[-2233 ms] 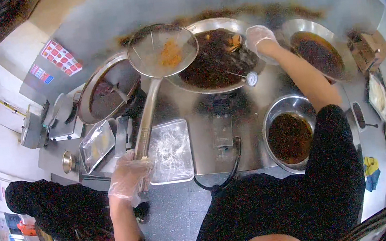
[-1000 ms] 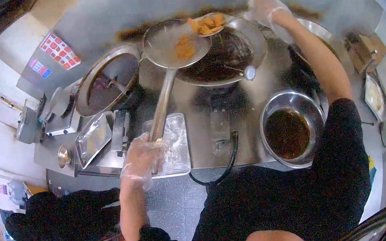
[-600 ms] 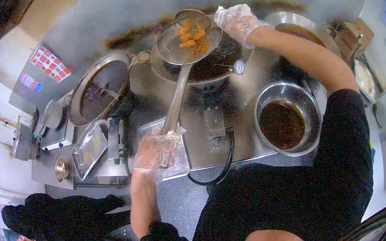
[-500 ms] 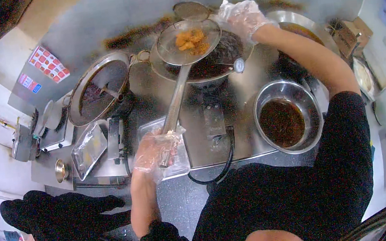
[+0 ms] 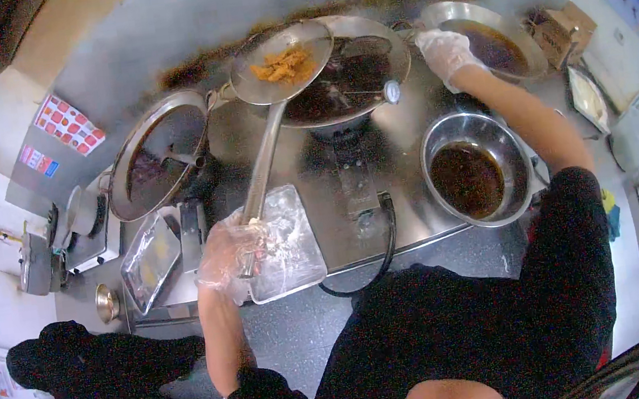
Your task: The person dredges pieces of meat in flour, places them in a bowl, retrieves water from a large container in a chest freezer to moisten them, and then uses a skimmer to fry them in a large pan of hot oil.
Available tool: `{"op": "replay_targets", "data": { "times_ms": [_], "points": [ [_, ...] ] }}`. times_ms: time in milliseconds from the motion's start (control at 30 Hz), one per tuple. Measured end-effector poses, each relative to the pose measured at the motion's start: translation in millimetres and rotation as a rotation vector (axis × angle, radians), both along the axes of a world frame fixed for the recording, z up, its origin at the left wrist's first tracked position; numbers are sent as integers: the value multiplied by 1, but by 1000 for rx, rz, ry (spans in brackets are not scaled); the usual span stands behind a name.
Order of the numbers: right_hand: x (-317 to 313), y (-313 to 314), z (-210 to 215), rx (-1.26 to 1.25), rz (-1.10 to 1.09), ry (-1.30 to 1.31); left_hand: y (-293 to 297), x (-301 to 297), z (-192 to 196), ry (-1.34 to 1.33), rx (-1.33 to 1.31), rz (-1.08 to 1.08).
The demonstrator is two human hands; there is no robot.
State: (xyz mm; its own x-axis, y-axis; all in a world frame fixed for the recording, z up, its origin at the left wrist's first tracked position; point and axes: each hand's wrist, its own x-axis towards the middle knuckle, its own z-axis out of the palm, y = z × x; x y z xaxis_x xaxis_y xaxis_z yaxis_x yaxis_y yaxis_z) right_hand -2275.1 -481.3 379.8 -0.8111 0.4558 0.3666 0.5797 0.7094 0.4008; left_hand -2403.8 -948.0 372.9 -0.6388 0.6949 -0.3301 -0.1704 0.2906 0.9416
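Strainer (image 5: 270,145) extends from the left fingers (image 5: 236,239) (mesh (image 5: 246,84) well beyond, handle (image 5: 262,176) within them).

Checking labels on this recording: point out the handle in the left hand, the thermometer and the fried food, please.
Handle (image 5: 264,166): head view, on its bare metal shaft.
Thermometer (image 5: 392,92): head view, on its round dial.
Fried food (image 5: 284,67): head view, middle of the pile.
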Motion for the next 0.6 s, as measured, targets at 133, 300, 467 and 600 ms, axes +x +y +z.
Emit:
{"op": "replay_targets", "data": {
  "times_ms": [133, 300, 467, 600],
  "points": [
    [7, 6, -24, -249, 5, 54, -15, -3, 7, -9, 85, -23],
    [29, 25, -45, -410, 106, 38, -16, -17, 0, 68, 88, -90],
    [-5, -60, 34, 27, 170, -63, -11, -8, -3, 42, -6, -141],
    [-114, -234, 80, -288, 617, 21, -18, -1, -4, 41, -2, -178]
  ]
}}
